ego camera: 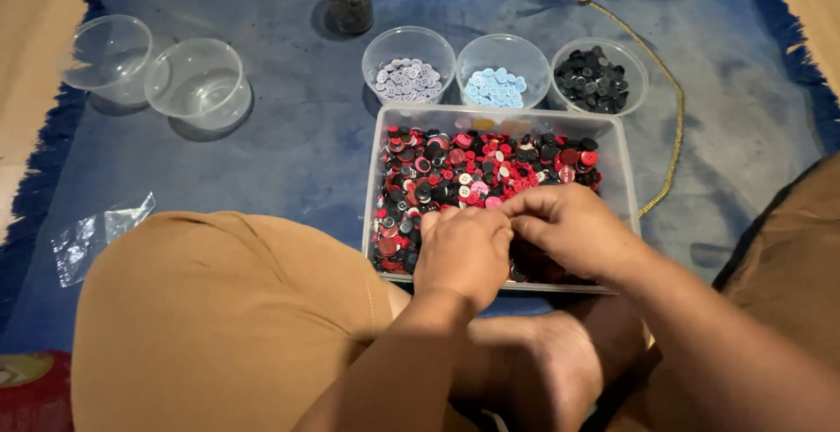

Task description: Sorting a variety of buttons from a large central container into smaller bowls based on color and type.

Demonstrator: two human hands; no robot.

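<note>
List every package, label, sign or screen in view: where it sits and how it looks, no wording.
Crumpled clear plastic bag: on the blue rug at left, beside the knee; transparent, flat, seemingly empty.
Red and yellow printed package: bottom left corner, mostly cut off; glossy.
No signs, screens or separate labels show.

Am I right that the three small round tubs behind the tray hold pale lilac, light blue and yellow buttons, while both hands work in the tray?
Not quite: the third tub holds black buttons, not yellow, as the head view shows. The lilac tub, light blue tub and both hands, left hand and right hand, in the tray are as you say.
</note>
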